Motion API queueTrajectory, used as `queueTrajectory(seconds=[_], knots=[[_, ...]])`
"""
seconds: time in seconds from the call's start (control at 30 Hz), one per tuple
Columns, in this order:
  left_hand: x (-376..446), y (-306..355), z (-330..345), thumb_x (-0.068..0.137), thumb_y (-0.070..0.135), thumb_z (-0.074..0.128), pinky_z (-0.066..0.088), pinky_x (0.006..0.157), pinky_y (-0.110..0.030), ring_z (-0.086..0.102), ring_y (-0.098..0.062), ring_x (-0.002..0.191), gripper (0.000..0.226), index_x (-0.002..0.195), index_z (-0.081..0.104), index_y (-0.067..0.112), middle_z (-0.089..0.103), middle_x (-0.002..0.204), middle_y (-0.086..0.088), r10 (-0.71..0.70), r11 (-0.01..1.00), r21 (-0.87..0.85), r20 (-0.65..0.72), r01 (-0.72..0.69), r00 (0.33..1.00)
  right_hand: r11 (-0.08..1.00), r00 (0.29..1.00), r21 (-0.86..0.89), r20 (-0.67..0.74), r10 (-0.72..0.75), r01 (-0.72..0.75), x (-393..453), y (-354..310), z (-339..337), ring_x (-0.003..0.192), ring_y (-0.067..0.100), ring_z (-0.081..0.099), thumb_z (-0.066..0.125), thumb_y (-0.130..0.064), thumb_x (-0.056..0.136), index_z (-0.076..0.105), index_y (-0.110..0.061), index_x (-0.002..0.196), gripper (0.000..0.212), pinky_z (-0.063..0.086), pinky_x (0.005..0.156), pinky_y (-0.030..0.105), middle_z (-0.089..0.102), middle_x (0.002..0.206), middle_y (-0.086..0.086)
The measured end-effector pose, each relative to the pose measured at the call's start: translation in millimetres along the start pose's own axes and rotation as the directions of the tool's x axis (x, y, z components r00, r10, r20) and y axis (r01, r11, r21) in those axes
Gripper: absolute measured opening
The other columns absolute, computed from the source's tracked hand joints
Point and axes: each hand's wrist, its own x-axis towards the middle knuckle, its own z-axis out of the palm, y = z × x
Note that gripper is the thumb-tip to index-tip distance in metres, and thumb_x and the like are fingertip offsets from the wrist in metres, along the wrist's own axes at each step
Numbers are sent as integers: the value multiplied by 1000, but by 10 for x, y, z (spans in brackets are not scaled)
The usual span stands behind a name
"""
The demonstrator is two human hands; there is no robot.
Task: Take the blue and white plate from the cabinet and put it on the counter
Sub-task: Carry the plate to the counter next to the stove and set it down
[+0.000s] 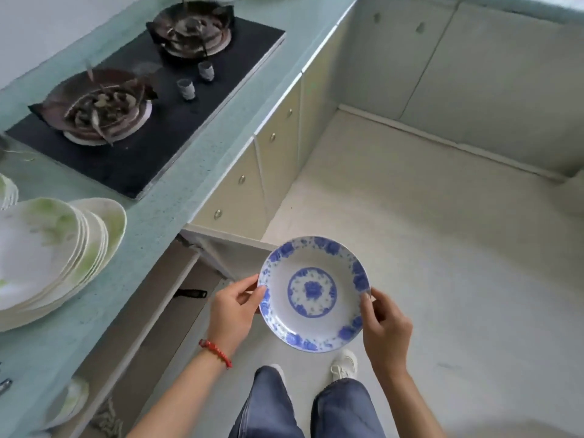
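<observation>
The blue and white plate point(313, 294) is held level in front of me over the floor, to the right of the open cabinet point(164, 311). My left hand point(235, 311) grips its left rim, thumb on top. My right hand point(384, 327) holds the right rim the same way. The pale green counter point(151, 229) runs along the left, above the cabinet.
A stack of white and green plates point(53, 254) sits on the counter at the left. A black two-burner gas stove point(148, 99) lies further along. The open cabinet door point(227, 251) juts out near the plate. Another dish point(68, 403) shows inside the cabinet. My legs and shoes are below.
</observation>
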Motion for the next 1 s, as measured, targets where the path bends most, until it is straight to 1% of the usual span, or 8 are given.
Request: queueTrajectory(seconds=[0.1, 0.2, 0.33, 0.4, 0.5, 0.67, 0.93, 1.0], knots=[[62, 102, 463, 79, 0, 64, 53, 52, -12, 67, 2, 66, 24, 102, 66, 5, 69, 78, 9, 19, 1000, 20, 125, -22, 992, 998, 991, -5, -118, 58, -59, 49, 203, -378, 55, -5, 55, 60, -1, 81, 67, -7, 87, 11, 37, 45, 7, 59, 57, -7], [93, 223, 982, 79, 2, 64, 54, 54, -15, 67, 0, 63, 24, 103, 66, 7, 70, 77, 11, 30, 998, 41, 230, -41, 973, 991, 968, 21, -213, 131, -130, 137, 421, -769, 58, -2, 56, 59, -3, 83, 67, -9, 88, 11, 38, 46, 9, 59, 59, -13], [91, 413, 1676, 80, 0, 63, 56, 53, -18, 68, -2, 64, 25, 104, 65, 7, 70, 77, 13, 41, 998, 25, 300, -51, 953, 982, 941, 21, -282, 185, -186, 352, 700, -1276, 60, 17, 57, 59, -7, 84, 67, -10, 88, 9, 42, 48, 22, 63, 57, 7], [88, 525, 1999, 80, 0, 62, 53, 52, -14, 67, 0, 66, 26, 104, 65, 10, 71, 76, 19, 59, 997, 19, 328, -69, 943, 985, 937, 20, -304, 172, -174, 512, 793, -1513, 61, 20, 56, 58, -6, 84, 67, -11, 87, 10, 42, 47, 22, 65, 59, 14], [109, 709, 2438, 81, 1, 62, 53, 52, -15, 68, -1, 67, 28, 104, 64, 16, 71, 69, 23, 54, 998, 5, 348, -59, 936, 986, 932, -8, -330, 152, -164, 789, 908, -1837, 61, 22, 55, 58, -4, 84, 67, -9, 88, 11, 42, 47, 23, 65, 61, 18], [309, 1010, 3012, 80, 0, 62, 53, 50, -14, 67, 1, 66, 25, 105, 64, 3, 68, 79, 9, 81, 996, -8, 334, -84, 939, 989, 936, -26, -328, 128, -144, 1312, 1040, -2188, 52, 28, 59, 57, -6, 85, 67, -9, 89, 11, 47, 44, 33, 65, 60, 16], [1206, 1469, 3741, 81, 0, 62, 53, 50, -14, 68, -1, 69, 24, 104, 64, 4, 68, 82, 9, 130, 991, -18, 338, -131, 932, 986, 924, 5, -348, 160, -169, 2527, 1153, -2249, 54, 29, 60, 59, -7, 84, 67, -7, 90, 11, 45, 47, 28, 67, 60, 17], [1528, 1589, 3937, 81, 1, 61, 53, 50, -14, 68, -1, 69, 24, 105, 64, 4, 69, 84, 7, 136, 991, -33, 341, -133, 930, 986, 927, 3, -341, 156, -165, 2924, 1160, -2225, 54, 30, 60, 58, -8, 84, 67, -8, 91, 11, 46, 47, 31, 66, 60, 17]])
